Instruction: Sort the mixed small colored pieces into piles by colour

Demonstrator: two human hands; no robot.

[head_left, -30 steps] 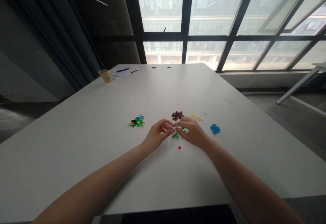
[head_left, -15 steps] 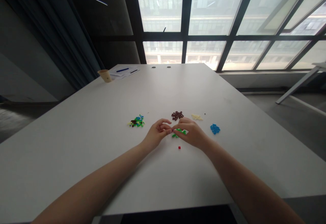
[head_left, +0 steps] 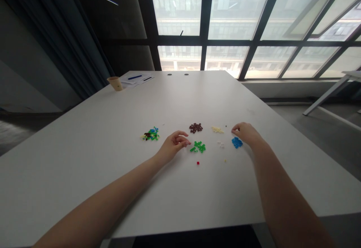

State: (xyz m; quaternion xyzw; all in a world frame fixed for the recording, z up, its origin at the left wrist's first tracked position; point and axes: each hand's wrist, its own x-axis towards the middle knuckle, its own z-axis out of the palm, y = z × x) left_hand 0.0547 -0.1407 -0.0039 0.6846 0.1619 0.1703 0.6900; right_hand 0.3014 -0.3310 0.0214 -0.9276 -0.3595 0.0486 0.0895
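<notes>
My left hand hovers low over the white table, just left of a loose heap of small green toy bricks. Its index finger and thumb are apart, and I see nothing between them. On the right, my right hand hangs just above a tight pile of blue bricks, fingertips pinched together. Whatever they hold, if anything, is too small to make out. Between the hands lie a dark brown pile, a cream pile and several pale pink pieces.
A mixed pile of coloured bricks lies left of my left hand. One red brick and a tiny yellow piece sit nearer me. Farther off stand a paper cup and papers with a blue pen.
My right hand has left my left hand's fingertips and swung right to the blue pile. The green bricks and pale pink pieces now show uncovered. My left hand has barely moved.
</notes>
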